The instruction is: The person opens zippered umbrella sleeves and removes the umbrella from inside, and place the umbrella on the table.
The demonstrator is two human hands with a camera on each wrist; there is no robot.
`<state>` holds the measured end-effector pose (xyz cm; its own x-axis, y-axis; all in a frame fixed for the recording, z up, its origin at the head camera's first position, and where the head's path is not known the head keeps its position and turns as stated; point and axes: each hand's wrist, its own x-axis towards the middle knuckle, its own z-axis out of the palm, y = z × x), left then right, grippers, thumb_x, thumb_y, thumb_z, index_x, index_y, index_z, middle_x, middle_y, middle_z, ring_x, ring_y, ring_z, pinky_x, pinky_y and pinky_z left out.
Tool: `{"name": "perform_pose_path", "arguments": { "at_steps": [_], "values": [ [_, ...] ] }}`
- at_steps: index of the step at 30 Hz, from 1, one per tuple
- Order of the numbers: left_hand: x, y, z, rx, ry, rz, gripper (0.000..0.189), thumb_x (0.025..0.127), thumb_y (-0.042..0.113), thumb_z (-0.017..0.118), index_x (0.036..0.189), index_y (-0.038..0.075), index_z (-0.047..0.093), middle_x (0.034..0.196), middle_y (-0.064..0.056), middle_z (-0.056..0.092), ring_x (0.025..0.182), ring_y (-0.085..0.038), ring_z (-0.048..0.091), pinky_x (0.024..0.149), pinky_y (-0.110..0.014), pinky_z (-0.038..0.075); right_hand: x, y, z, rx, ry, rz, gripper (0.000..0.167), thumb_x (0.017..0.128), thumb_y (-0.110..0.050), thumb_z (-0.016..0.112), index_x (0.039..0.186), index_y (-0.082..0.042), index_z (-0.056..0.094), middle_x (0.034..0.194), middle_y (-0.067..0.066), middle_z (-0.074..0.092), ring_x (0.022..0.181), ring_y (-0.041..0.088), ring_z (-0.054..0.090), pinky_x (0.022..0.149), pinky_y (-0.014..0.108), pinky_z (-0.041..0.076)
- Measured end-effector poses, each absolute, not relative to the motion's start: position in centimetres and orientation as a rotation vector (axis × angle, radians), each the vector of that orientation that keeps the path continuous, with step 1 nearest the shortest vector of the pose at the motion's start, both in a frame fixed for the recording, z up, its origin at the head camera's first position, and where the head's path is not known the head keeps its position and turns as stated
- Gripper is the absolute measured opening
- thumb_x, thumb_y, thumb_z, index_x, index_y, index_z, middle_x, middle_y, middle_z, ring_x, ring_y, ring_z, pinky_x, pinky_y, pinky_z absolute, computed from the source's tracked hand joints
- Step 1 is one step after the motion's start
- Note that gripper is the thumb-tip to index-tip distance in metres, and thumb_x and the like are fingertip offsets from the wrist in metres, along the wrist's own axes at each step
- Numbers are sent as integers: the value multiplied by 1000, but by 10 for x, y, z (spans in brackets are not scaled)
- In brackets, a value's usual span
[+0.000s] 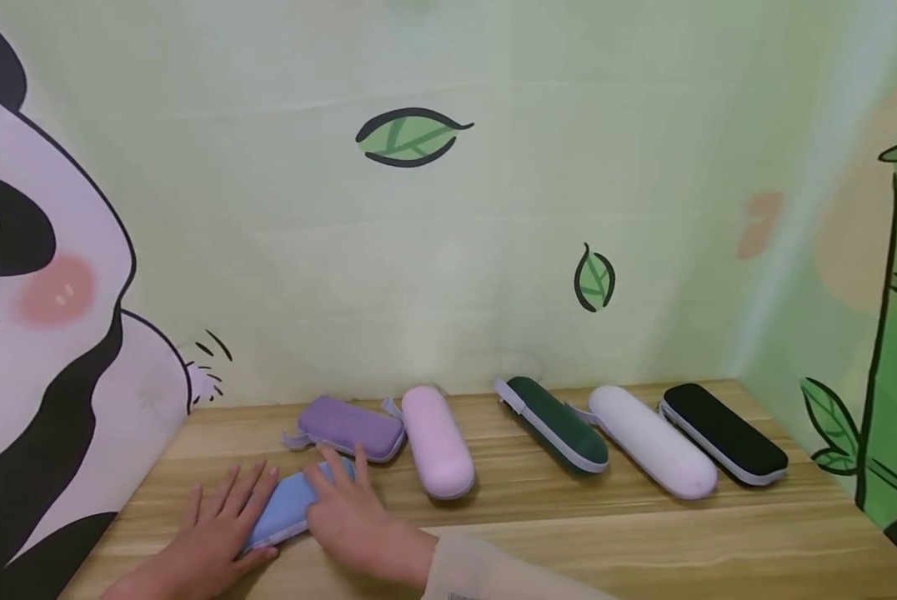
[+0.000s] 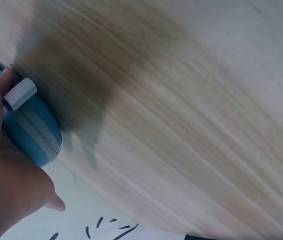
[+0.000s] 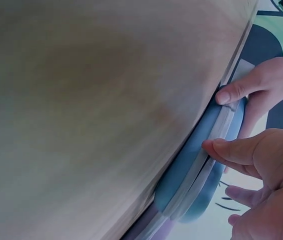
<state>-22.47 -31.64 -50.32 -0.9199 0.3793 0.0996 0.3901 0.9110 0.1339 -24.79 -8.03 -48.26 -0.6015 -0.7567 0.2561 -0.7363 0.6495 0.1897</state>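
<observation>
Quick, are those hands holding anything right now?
Left hand: holding the light-blue, oblong zip case at one end.
Right hand: pinching at that case's zip seam; zipper pull hidden.

Both hands (image 3: pixel 276 185) (image 3: pixel 267 80) hold a blue case (image 3: pixel 182 167) (pale band (image 3: pixel 187 185) lengthwise).

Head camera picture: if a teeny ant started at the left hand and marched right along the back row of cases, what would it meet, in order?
Left hand → purple case → pink case → dark green case → white case → black case.
</observation>
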Motion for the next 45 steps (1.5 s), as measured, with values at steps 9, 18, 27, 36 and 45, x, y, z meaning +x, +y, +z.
{"name": "perform_pose_path", "arguments": {
  "at_steps": [9,18,27,36,45],
  "values": [
    [-225,-318,-504,-586,-3005,-206,94,89,54,70,162,18,24,167,-16,20,147,-53,17,100,-84,8,-244,-105,-481,1197,-2606,-105,10,91,-31,74,85,-37,80,157,-6,39,153,30,15,111,64,32],
    [-225,-317,-505,-573,-3010,-247,92,91,59,65,160,11,29,167,-16,20,147,-53,19,99,-85,8,-239,-117,-480,1176,-2590,-124,14,93,-30,71,88,-40,80,159,-7,39,153,28,16,113,60,30],
    [-227,-314,-507,-565,-3003,-242,93,90,60,66,156,3,32,163,-21,28,142,-50,32,97,-86,13,-235,-121,-481,1172,-2558,-151,6,89,-35,76,87,-40,79,156,-9,41,152,25,19,113,54,32],
    [-231,-318,-508,-554,-3091,-244,96,88,61,67,153,-2,35,155,-26,38,134,-53,41,91,-87,23,-247,-106,-479,1319,-2626,-76,12,96,-41,68,102,-44,78,160,-12,37,154,23,18,118,51,27],
    [-247,-328,-501,-686,-3121,-183,94,83,59,74,151,2,41,143,-19,51,127,-47,47,93,-77,32,-280,-35,-462,1356,-2524,-22,44,103,-40,59,146,-31,56,154,0,47,143,24,41,115,40,37]
  ]
}}
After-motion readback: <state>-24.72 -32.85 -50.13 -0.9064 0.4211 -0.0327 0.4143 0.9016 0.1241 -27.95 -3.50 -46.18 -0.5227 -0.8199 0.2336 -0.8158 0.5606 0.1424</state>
